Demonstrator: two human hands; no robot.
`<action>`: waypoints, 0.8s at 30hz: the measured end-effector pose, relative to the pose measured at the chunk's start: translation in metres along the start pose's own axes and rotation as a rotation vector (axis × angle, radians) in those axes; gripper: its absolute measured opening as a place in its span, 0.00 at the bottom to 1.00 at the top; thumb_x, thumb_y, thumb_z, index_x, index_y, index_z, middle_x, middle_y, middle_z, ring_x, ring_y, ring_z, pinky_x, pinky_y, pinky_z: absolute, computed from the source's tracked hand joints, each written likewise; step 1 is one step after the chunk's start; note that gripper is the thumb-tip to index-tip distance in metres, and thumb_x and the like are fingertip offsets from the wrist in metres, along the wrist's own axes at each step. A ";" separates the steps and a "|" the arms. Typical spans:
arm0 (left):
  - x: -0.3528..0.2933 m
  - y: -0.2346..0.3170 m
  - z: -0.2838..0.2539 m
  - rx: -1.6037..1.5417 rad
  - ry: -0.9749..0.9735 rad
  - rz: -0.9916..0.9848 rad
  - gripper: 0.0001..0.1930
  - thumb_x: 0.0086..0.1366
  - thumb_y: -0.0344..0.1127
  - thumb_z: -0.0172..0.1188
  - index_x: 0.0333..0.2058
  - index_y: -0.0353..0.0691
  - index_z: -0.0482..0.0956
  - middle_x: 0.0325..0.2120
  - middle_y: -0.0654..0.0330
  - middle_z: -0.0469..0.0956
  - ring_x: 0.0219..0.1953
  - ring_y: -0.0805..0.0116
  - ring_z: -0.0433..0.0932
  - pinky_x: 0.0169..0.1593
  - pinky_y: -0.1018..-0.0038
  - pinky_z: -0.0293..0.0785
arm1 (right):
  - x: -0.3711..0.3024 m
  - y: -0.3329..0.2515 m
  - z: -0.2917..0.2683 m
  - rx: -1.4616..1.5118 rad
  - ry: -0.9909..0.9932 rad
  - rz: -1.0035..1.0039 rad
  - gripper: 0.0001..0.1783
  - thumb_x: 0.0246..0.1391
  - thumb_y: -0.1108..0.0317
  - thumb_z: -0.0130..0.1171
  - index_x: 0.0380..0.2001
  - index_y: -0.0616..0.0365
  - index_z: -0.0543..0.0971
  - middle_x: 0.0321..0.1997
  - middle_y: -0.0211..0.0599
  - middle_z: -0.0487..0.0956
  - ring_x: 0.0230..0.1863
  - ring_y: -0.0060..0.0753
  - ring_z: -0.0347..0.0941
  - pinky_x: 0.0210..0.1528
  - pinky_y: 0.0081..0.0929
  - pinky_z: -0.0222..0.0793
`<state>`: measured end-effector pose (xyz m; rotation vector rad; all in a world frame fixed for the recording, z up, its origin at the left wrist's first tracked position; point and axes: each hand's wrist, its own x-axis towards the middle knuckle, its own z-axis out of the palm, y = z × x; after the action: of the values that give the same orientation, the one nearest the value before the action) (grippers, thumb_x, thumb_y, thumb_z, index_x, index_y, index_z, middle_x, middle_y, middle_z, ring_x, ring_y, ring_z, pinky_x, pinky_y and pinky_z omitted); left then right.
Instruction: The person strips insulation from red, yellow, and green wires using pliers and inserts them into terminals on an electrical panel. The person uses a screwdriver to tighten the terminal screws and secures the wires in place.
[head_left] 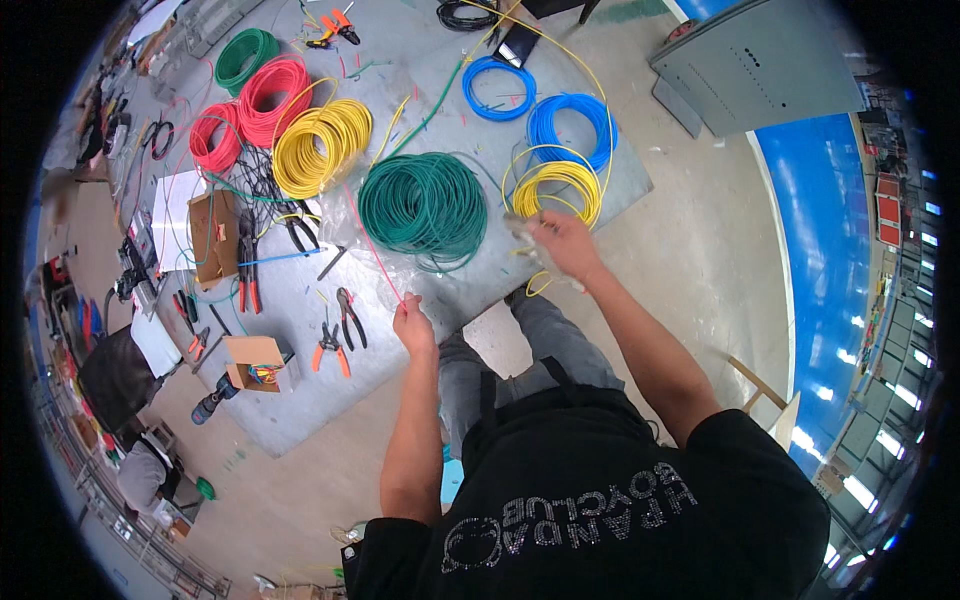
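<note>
Beyond your black shirt (620, 490), your left hand (413, 323) pinches red wire (372, 247), seemingly not cut yet; your right hand (562, 245) I cannot tell.

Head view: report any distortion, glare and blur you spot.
In the head view, edges curve near the dark rim; in the head view, white glare spots the glossy blue floor at right; in the head view, the right hand looks slightly smeared, the round green wire coil fairly crisp.
</note>
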<state>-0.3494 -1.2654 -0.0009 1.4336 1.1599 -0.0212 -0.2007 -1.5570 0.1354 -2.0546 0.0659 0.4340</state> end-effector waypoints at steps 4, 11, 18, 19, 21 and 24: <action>-0.009 0.100 0.024 -0.013 -0.095 0.331 0.21 0.76 0.48 0.49 0.38 0.36 0.82 0.16 0.70 0.64 0.17 0.80 0.61 0.21 0.77 0.56 | -0.034 -0.009 0.024 -0.037 -0.176 -0.095 0.14 0.60 0.59 0.63 0.37 0.59 0.82 0.27 0.45 0.78 0.28 0.37 0.75 0.34 0.35 0.69; 0.056 0.214 0.101 0.337 -0.410 0.512 0.20 0.78 0.46 0.48 0.40 0.34 0.80 0.25 0.58 0.79 0.20 0.69 0.74 0.27 0.72 0.68 | -0.054 0.004 0.005 0.050 -0.107 -0.140 0.13 0.61 0.61 0.63 0.39 0.60 0.83 0.28 0.46 0.79 0.28 0.39 0.75 0.34 0.34 0.70; -0.036 0.291 0.061 -0.175 -0.828 0.009 0.14 0.78 0.41 0.50 0.42 0.37 0.78 0.16 0.75 0.56 0.14 0.83 0.52 0.17 0.80 0.45 | -0.031 0.029 -0.030 -0.008 0.178 0.138 0.30 0.53 0.53 0.71 0.56 0.57 0.79 0.34 0.43 0.83 0.35 0.34 0.78 0.40 0.33 0.73; -0.057 0.311 0.042 -0.206 -0.756 0.040 0.13 0.78 0.40 0.49 0.42 0.37 0.78 0.16 0.75 0.55 0.14 0.84 0.51 0.18 0.80 0.44 | -0.025 0.036 -0.035 -0.043 0.152 0.152 0.34 0.51 0.51 0.72 0.58 0.57 0.78 0.37 0.44 0.84 0.37 0.37 0.80 0.43 0.35 0.74; -0.086 0.344 0.000 -0.257 -0.743 0.109 0.13 0.78 0.39 0.49 0.41 0.37 0.78 0.15 0.75 0.53 0.14 0.84 0.49 0.18 0.80 0.43 | -0.017 0.075 -0.032 -0.165 0.104 0.150 0.45 0.44 0.46 0.75 0.63 0.54 0.74 0.49 0.51 0.84 0.50 0.51 0.81 0.52 0.42 0.75; -0.130 0.370 -0.047 -0.285 -0.628 0.167 0.11 0.79 0.38 0.48 0.39 0.39 0.73 0.16 0.75 0.51 0.16 0.85 0.46 0.19 0.80 0.40 | -0.002 0.063 -0.008 -0.347 -0.072 0.198 0.44 0.46 0.44 0.73 0.63 0.54 0.74 0.55 0.53 0.82 0.55 0.54 0.79 0.56 0.44 0.74</action>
<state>-0.2083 -1.2235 0.3656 1.1438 0.5021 -0.1707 -0.2145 -1.5963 0.0868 -2.3806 0.1614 0.6802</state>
